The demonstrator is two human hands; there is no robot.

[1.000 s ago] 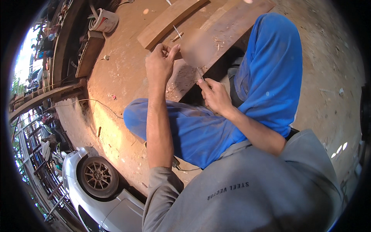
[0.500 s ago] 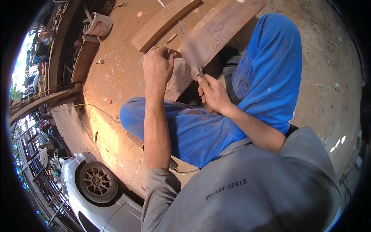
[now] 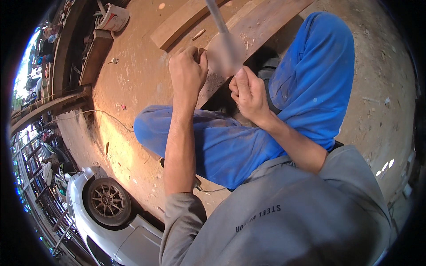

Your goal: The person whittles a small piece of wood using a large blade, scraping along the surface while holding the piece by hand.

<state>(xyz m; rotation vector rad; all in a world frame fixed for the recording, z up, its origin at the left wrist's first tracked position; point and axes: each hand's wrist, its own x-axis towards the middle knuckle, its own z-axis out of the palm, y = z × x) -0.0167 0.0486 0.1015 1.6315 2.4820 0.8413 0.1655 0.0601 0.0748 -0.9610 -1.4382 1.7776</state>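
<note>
My right hand (image 3: 251, 94) is closed, with the thumb on top, round the near end of a long, narrow grey metal tool (image 3: 216, 17). The tool points up and away, past the top edge of the view. Its kind cannot be made out, since a blurred patch covers its middle. My left hand (image 3: 188, 71) is to the left of that patch, fingers curled and pinched. Whatever it grips is hidden by the fingers and the blur. Both hands are above the near end of a wide wooden board (image 3: 270, 20), which has wood chips on it.
A thick wooden beam (image 3: 184, 23) lies left of the board. My bent legs in blue trousers (image 3: 310, 84) frame the work. A white bucket (image 3: 116, 18) stands at the upper left, and a silver car (image 3: 137, 244) at the lower left. A thin cable (image 3: 111, 116) crosses the floor.
The metal tool has swung up and now reaches past the top edge, looking larger. My right hand has shifted slightly right. My left hand has moved a little up and right.
</note>
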